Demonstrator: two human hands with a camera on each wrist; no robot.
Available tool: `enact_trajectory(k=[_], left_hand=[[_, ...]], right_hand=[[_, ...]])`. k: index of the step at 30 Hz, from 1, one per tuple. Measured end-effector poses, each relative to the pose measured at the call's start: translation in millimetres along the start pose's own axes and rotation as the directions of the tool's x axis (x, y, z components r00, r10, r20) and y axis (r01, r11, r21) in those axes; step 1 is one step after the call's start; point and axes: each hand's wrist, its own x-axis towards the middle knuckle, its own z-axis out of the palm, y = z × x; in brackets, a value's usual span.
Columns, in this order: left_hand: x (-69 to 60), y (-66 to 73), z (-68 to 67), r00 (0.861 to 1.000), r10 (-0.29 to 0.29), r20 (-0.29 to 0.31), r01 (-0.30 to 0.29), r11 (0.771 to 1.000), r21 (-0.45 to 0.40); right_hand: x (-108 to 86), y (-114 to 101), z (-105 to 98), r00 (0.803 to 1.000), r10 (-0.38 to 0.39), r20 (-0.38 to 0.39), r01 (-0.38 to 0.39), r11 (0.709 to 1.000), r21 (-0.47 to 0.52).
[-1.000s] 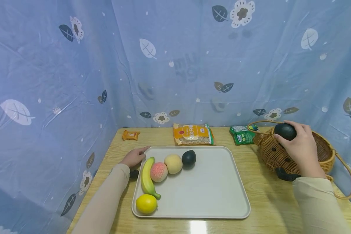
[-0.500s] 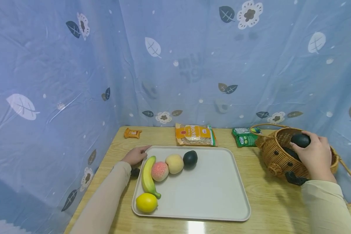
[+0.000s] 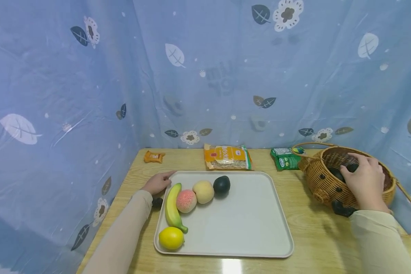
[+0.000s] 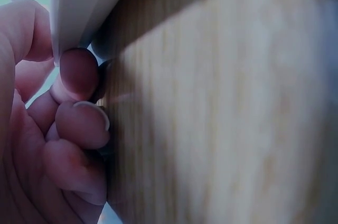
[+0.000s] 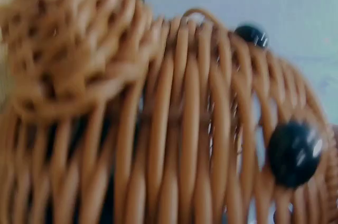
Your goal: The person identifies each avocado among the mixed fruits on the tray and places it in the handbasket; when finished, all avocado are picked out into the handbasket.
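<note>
My left hand (image 3: 157, 183) grips the upper left corner of a white tray (image 3: 246, 224); in the left wrist view the thumb lies on one side of the rim and the fingers (image 4: 79, 73) curl on the other. My right hand (image 3: 364, 182) reaches into the mouth of a pig-faced wicker basket (image 3: 315, 182) and holds a dark avocado (image 3: 352, 167), mostly hidden by the fingers. Another dark fruit (image 3: 336, 173) lies beside it in the basket. The right wrist view has only the basket's woven front (image 5: 179, 129); the right hand is barely visible there.
On the tray lie a banana (image 3: 172, 207), a lemon (image 3: 171, 238), a pink peach (image 3: 186, 201), a pale yellow peach (image 3: 203, 191) and an avocado (image 3: 222, 185). Behind it are an orange grain bag (image 3: 227, 157), a small orange packet (image 3: 154, 156) and a green packet (image 3: 285, 158).
My right hand has carried the avocado rightward from above the basket's near rim, then down into its mouth. The basket has tilted more upright. The left hand stays at the tray corner.
</note>
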Motion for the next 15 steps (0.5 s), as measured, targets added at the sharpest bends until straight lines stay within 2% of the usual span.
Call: enact_trajectory(k=[4,8,11,15], left_hand=[[-0.1,-2.9,-1.3,1.000,0.008,0.003,-0.008,1.000,-0.012],[0.9,-4.2,-1.5,1.000,0.011,0.002,-0.011,1.000,-0.023],[1.7,-4.2,-1.5,1.000,0.001,0.012,-0.001,0.999,-0.034],[1.4,-2.5,-1.3,1.000,-0.020,0.024,0.021,0.999,-0.047]], right_hand=[[-8.5,-16,8,0.995,-0.058,-0.075,0.061,0.997,0.044],[-20.4,-39,22,0.975,-0.190,-0.113,0.201,0.975,0.098],[-29.3,-59,35,0.942,-0.320,-0.104,0.334,0.928,0.167],[-39.3,-86,55,0.887,-0.458,-0.062,0.459,0.854,0.246]])
